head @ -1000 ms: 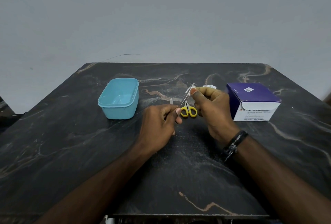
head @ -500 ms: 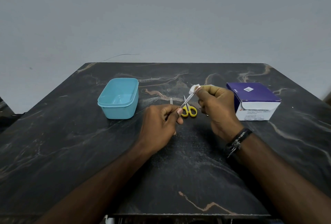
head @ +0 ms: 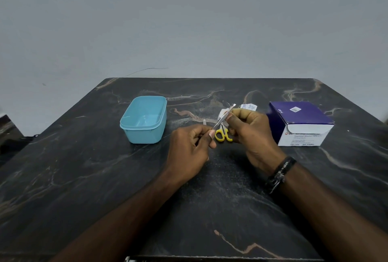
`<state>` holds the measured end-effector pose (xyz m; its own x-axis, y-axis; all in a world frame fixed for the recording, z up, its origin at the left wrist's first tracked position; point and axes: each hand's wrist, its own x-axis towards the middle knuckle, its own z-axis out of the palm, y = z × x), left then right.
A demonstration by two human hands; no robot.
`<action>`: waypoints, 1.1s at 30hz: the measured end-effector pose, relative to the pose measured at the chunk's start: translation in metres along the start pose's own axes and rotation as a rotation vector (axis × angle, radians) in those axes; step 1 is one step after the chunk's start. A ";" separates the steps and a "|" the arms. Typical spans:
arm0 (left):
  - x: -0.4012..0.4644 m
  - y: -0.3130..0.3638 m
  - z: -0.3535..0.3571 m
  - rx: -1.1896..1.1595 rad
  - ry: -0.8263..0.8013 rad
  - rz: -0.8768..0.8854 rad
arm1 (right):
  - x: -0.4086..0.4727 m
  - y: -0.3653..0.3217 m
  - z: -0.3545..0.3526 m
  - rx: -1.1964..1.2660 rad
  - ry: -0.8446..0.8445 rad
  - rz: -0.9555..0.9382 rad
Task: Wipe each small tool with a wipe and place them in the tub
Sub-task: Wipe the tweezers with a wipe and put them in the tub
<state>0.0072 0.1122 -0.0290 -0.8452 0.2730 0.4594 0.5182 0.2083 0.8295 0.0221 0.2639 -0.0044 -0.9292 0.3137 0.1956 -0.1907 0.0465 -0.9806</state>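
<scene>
The rectangular plastic tub (head: 144, 119) is plain light blue. The marble-patterned tabletop (head: 84, 177) is black with tan and pale veins. The small scissors (head: 223, 135) have yellow loop handles. The slim metal tweezers (head: 222, 118) are silver. The cardboard swab box (head: 300, 123) is deep purple on top, white in front with dark print. The wristband (head: 280, 174) is black with pale flecks.

Purple-and-white cardboard box (head: 302, 123), front face: "BD", "Alcohol Swabs", "Isopropyl Alcohol 70%". Smaller print illegible. Small white sachet (head: 248, 106): print unreadable.

Left hand (head: 190, 146) fingers curled in a pinching grip, right hand (head: 251, 136) likewise, wrists apart
</scene>
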 end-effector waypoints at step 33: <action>0.009 0.013 -0.006 -0.415 0.181 -0.237 | 0.000 -0.009 -0.004 -0.011 0.099 -0.203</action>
<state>0.0055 0.1119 -0.0117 -0.9613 0.0889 0.2609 0.2452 -0.1562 0.9568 0.0249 0.2676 0.0039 -0.8362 0.3883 0.3873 -0.3671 0.1282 -0.9213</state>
